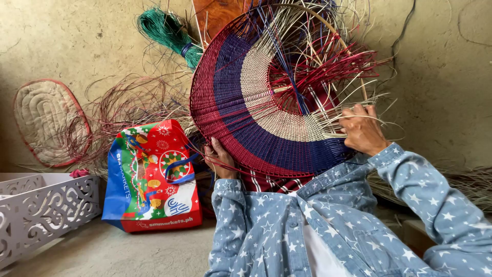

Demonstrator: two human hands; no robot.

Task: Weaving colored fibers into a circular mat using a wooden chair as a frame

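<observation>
My left hand grips the lower rim of the woven fan-shaped piece, fingers curled over its red edge at about 7 o'clock on the disc. My right hand is closed on a few of the pale loose strands at about 4 o'clock, where the weave is unfinished. The piece stands upright on my lap against the wall, bands of red, blue and cream running round from 8 o'clock to 4 o'clock, with red and pale spokes sticking out free at 2 o'clock.

To do this well, I judge the left hand should hold the rim steady so the disc does not turn, while the right draws each strand snug against the last row, without kinking it. A colourful shopping bag sits on the floor at 9 o'clock from my left hand, a green fibre bundle above it.
</observation>
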